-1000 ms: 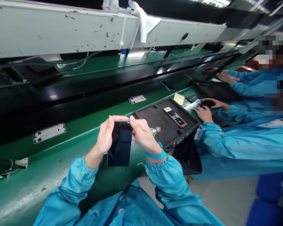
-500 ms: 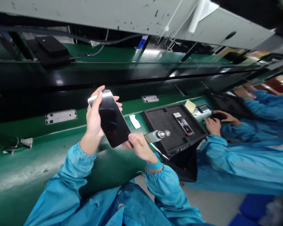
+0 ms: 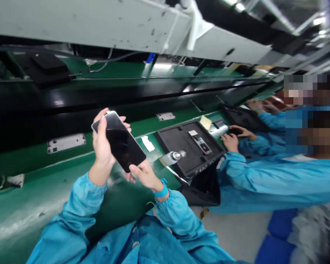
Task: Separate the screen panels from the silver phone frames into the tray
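Note:
Between my two hands a smartphone (image 3: pixel 123 143) with a black screen and white edge is held tilted, screen facing up toward me. My left hand (image 3: pixel 102 143) wraps its left side, thumb along the edge and fingertips showing past the far side. At the lower right corner my right hand (image 3: pixel 143 173) grips the phone with thumb on top; its other fingers are partly hidden underneath. A blue band circles my right wrist. Just right of my right hand stands a bottle with a metal top (image 3: pixel 170 158), beside a black foam tray (image 3: pixel 178 146).
A phone part (image 3: pixel 199 142) lies in the tray. Pale phone frames (image 3: pixel 66 143) lie along the dark strip behind. White paper (image 3: pixel 147 143) and a yellow note (image 3: pixel 205 122) are near the tray. To the right, a co-worker's hands (image 3: pixel 231 141) hold a dark device.
The view has swung to the right, so most things appear further left. My right hand has shifted inward along the phone's lower edge. Both hands still hold the phone.

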The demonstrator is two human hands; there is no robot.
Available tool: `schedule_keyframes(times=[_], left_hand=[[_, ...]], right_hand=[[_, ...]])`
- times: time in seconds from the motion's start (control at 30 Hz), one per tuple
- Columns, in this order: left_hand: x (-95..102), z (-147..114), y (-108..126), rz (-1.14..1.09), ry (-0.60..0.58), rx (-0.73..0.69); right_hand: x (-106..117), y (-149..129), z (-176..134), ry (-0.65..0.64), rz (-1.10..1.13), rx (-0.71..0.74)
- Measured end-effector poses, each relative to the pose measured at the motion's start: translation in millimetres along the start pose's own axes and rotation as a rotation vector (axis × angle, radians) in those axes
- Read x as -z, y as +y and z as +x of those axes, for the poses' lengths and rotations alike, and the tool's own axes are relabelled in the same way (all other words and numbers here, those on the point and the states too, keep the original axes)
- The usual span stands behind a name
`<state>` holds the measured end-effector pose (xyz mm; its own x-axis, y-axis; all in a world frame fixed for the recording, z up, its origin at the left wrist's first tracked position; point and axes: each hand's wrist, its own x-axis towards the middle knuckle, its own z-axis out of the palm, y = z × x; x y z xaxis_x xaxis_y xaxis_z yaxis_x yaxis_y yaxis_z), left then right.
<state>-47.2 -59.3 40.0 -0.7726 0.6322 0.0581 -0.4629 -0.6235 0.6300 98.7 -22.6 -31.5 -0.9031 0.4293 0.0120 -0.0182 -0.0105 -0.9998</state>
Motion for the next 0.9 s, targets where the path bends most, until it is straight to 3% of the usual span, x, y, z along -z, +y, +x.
schedule_keyframes(times=[0.13, 0.33, 0.47, 0.57, 0.6, 0.67, 0.73, 0.77, 0.8, 0.9], left_hand=[[-9.5, -2, -1, 0.019, 0.049, -0.077], [-12.0, -1, -4, 0.073, -0.003, -0.149], [-6.8, 29, -29, 0.122, 0.033, -0.089], [-7.3, 72, -63, 0.221, 0.130, 0.049], [-8.5, 88, -77, 0.292, 0.169, 0.115], [-12.2, 118, -106, 0.422, 0.221, 0.197], [-18.0, 141, -136, 0.494, 0.238, 0.231], [-21.6, 151, -150, 0.520, 0.239, 0.235], [-25.7, 159, -164, 0.552, 0.242, 0.238], [-38.0, 181, -201, 0.670, 0.260, 0.238]], right_hand=[[1, -11, 5, -0.082, 0.082, -0.056], [4, -13, 14, -0.113, 0.121, -0.083], [36, -16, -4, -0.141, 0.111, -0.062], [100, -26, -42, -0.094, -0.043, 0.021], [129, -29, -56, -0.018, -0.131, 0.045], [194, -31, -79, 0.265, -0.386, 0.047], [261, -25, -92, 0.549, -0.690, -0.071], [292, -20, -94, 0.675, -0.861, -0.197], [321, -13, -95, 0.746, -1.003, -0.328], [388, 13, -91, 0.851, -1.111, -0.536]])
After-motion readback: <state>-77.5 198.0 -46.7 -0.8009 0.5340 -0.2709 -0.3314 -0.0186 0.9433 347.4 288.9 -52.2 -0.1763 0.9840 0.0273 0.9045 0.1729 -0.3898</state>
